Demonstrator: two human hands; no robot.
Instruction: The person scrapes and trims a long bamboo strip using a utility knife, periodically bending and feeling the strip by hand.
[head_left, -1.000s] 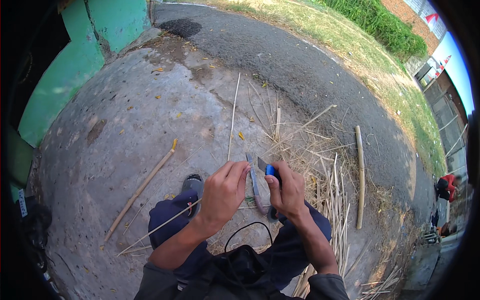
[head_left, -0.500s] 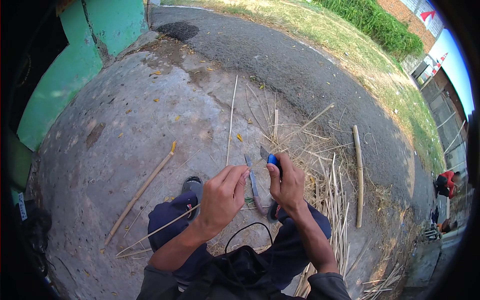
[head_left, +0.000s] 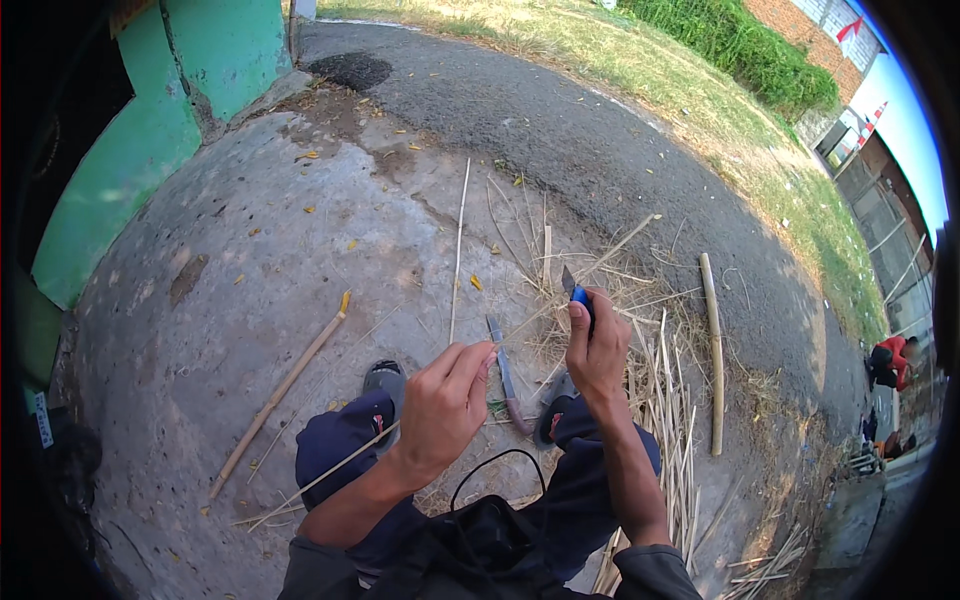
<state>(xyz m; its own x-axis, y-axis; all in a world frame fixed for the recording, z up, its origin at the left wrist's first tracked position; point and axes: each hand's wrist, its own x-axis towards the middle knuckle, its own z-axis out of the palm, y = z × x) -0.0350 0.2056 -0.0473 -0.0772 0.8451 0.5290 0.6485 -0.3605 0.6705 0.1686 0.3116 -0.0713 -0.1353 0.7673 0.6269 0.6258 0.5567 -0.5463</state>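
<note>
My left hand (head_left: 440, 408) is closed, pinching a thin bamboo strip (head_left: 345, 460). One end of the strip trails down past my left knee, and the other pokes out beyond my fingertips. To its right my right hand (head_left: 602, 345) grips a utility knife (head_left: 582, 298) by its blue handle, blade pointing up and slightly left. The blade stands apart from the strip. Between my feet a larger knife (head_left: 504, 368) with a brownish handle lies on the ground, partly below the left fingertips.
Split bamboo strips (head_left: 675, 440) are heaped by my right leg, with thin shavings (head_left: 600, 300) scattered ahead. A thick stick (head_left: 712, 350) lies to the right, another stick (head_left: 280, 400) to the left. A green wall (head_left: 100, 220) rises at left. Far right, a person (head_left: 893, 362) in red crouches.
My right hand with the utility knife has moved right and a little up, away from the left hand. The blade has tilted more upright. My left hand has barely moved.
</note>
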